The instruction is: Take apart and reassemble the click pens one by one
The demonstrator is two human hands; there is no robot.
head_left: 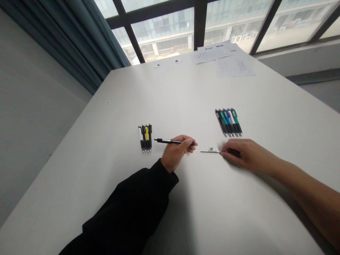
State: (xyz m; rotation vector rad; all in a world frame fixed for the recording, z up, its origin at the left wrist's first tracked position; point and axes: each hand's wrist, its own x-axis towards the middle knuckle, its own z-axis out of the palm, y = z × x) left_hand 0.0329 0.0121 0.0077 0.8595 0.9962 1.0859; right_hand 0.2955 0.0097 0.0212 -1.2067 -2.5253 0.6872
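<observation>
Over the middle of the white surface (pixel 186 99), got a black pen (pixel 166 141) lying nearly level in the left hand (pixel 175 152), clamped between thumb and fingers near its right end. Just across from it, pinching one end of a thin dark rod (pixel 208 152) (maybe an ink refill, hard to be sure) with the right hand (pixel 244 153), a bit blurry around the fingertips. Looks light and stiff, both pen and rod, with probably more grip on the thicker barrel. Best to take the pen mid-barrel and the rod close to an end, gently, so as not to bend or roll it. Watch out for the tiny pieces (pixel 211 148) right beside the rod: too small to make out, easy to knock. Also close by, a row of pens (pixel 147 138) off the pen's left end, and another colourful row (pixel 228 122) just beyond the right hand, so not much room to swing that way. Way back near the window (pixel 164 32), just loose papers (pixel 235 67) and two small round white things (pixel 178 61), well out of reach of trouble.
</observation>
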